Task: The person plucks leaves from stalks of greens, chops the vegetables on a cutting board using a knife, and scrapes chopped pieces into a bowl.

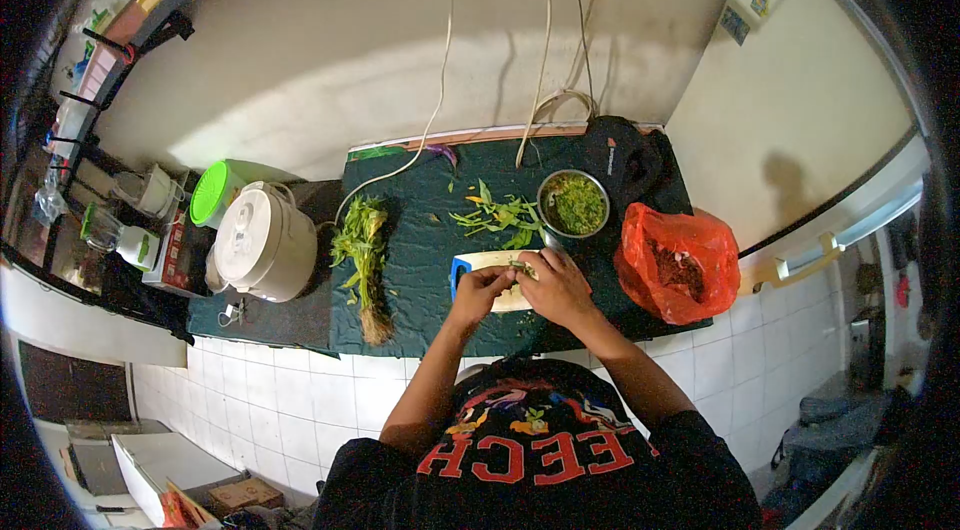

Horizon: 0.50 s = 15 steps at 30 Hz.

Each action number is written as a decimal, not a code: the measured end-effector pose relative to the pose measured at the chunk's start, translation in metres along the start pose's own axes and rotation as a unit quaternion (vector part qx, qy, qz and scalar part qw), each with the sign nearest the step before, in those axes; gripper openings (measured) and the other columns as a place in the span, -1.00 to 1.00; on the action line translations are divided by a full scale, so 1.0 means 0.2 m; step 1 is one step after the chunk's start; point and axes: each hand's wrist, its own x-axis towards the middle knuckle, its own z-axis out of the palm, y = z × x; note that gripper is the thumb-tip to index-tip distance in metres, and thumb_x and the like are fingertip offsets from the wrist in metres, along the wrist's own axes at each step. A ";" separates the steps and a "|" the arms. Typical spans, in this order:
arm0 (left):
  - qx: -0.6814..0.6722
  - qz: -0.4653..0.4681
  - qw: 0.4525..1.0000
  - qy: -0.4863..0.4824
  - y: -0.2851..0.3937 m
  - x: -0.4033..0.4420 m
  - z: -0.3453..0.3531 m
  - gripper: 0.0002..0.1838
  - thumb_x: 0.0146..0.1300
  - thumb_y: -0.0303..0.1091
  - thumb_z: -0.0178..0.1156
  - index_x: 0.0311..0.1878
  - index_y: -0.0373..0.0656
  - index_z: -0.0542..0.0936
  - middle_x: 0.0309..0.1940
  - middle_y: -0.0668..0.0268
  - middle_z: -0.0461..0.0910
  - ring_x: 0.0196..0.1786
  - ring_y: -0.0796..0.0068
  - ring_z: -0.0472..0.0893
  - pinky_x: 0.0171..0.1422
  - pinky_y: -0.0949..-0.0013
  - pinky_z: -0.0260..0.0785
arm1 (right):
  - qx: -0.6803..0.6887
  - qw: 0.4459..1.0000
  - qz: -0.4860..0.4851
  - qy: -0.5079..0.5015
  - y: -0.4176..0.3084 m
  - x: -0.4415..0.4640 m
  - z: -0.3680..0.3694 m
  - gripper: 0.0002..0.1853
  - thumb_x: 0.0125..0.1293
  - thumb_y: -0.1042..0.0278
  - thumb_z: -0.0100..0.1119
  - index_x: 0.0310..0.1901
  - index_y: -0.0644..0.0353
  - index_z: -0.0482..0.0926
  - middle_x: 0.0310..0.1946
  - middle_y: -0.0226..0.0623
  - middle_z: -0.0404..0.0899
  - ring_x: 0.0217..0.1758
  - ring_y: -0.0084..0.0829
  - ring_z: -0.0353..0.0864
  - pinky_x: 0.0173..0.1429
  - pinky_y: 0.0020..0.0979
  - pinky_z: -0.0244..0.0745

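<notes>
Both hands meet over a pale cutting board point(510, 302) with a blue end. My left hand point(482, 292) is closed in a pinch at a small green vegetable piece. My right hand point(556, 285) is closed around the other side of that green piece point(520, 270), its fingers hiding much of it. Just beyond the board lie loose leafy green stems point(500, 215). A metal bowl point(541, 202) with chopped greens point(578, 205) in liquid stands behind my right hand. Further left lies a bunch of leafy greens point(360, 250) with its roots on.
A red plastic bag point(640, 270) with dark contents sits at the table's right edge. A white rice cooker point(262, 240) and a green-lidded container point(212, 192) stand at left. A black bag point(620, 155) lies at the back; cords point(440, 90) hang down the wall.
</notes>
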 end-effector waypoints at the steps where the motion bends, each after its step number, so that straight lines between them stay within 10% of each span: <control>1: -0.005 0.018 1.000 -0.014 -0.05 0.02 -0.01 -0.71 0.34 -0.23 0.25 -0.01 -0.23 0.69 -0.20 0.32 0.70 -0.20 0.57 0.60 -0.07 0.45 0.44 | 0.011 1.000 0.002 -0.008 0.00 0.00 0.00 -0.79 0.18 0.32 0.26 -0.14 0.12 0.68 -0.01 -0.28 0.50 0.00 -0.25 0.51 0.02 -0.27 0.55; 5: 0.004 0.002 0.999 -0.043 -0.10 0.04 -0.06 -0.79 0.30 -0.31 0.30 -0.09 -0.21 0.71 -0.21 0.35 0.70 -0.20 0.60 0.58 -0.05 0.45 0.44 | 0.239 0.969 0.060 0.036 0.06 -0.03 0.04 -0.72 0.21 0.49 0.19 -0.02 0.19 0.61 0.08 -0.29 0.48 0.02 -0.30 0.54 0.08 -0.25 0.48; 7: 0.002 0.002 0.998 -0.060 -0.05 0.03 -0.08 -0.78 0.29 -0.33 0.30 -0.07 -0.22 0.68 -0.21 0.33 0.69 -0.19 0.59 0.59 -0.06 0.45 0.44 | 0.479 0.860 0.172 -0.029 0.11 -0.03 0.04 -0.58 0.23 0.61 0.14 0.16 0.19 0.49 0.14 -0.26 0.48 0.10 -0.30 0.57 0.09 -0.33 0.50; 15: -0.078 0.006 0.981 -0.175 0.05 0.02 -0.13 -0.70 0.25 -0.51 0.27 -0.01 -0.18 0.42 -0.18 0.16 0.68 -0.10 0.45 0.63 0.02 0.41 0.43 | 0.377 0.914 -0.037 -0.145 0.21 0.03 -0.04 -0.60 0.30 0.51 0.17 0.18 0.09 0.52 0.10 -0.22 0.53 0.03 -0.28 0.62 0.04 -0.34 0.54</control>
